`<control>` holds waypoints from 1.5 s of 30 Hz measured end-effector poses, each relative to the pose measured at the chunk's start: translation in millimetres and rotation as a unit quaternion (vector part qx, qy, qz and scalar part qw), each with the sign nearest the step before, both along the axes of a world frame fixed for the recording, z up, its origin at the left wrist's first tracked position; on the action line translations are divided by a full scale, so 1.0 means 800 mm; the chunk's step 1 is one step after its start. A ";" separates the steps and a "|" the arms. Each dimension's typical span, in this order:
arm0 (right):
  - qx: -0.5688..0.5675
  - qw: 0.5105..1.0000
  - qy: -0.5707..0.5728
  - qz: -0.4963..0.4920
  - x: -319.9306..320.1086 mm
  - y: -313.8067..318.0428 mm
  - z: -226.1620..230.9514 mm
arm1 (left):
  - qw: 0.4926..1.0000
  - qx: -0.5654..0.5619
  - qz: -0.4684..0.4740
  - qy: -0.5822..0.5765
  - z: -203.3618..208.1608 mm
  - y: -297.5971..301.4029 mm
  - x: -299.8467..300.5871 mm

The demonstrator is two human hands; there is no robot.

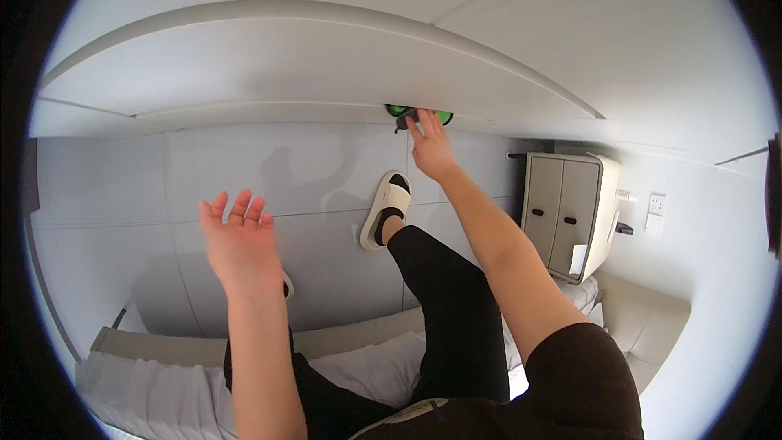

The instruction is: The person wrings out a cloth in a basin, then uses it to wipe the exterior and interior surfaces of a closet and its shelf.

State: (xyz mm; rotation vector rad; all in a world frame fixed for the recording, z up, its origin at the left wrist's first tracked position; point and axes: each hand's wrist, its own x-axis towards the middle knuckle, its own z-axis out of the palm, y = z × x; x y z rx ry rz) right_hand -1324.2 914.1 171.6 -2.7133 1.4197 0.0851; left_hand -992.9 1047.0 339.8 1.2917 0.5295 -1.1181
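My right hand [432, 145] reaches forward to the foot of the pale cabinet front. Its thumb and fingers close on the dark part of a green and black object [442, 117], which sticks out from under the cabinet's lower edge. Most of that object is hidden by the cabinet and my fingers, so its kind cannot be told. My left hand [240, 244] is raised above the floor on the left, palm up, fingers apart and slightly curled, holding nothing.
The pale cabinet [326, 57] spans the far side, above grey floor tiles [212, 163]. A nightstand [562, 212] with two door panels stands right, near wall sockets [656, 204]. A bed with grey bedding [155, 387] is beneath me. My foot wears a cream slipper [375, 220].
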 end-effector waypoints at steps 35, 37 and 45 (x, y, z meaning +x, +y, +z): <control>0.173 0.068 -0.845 -0.502 -0.149 -0.095 -0.107 | 0.994 0.011 0.010 0.112 -0.067 0.079 -0.126; 0.216 0.170 -0.809 -0.520 -0.150 -0.110 -0.141 | 0.991 0.011 0.009 0.132 -0.062 0.088 -0.138; 0.288 0.178 -0.745 -0.575 -0.064 -0.087 -0.211 | 0.995 0.017 -0.054 0.081 -0.055 0.065 -0.154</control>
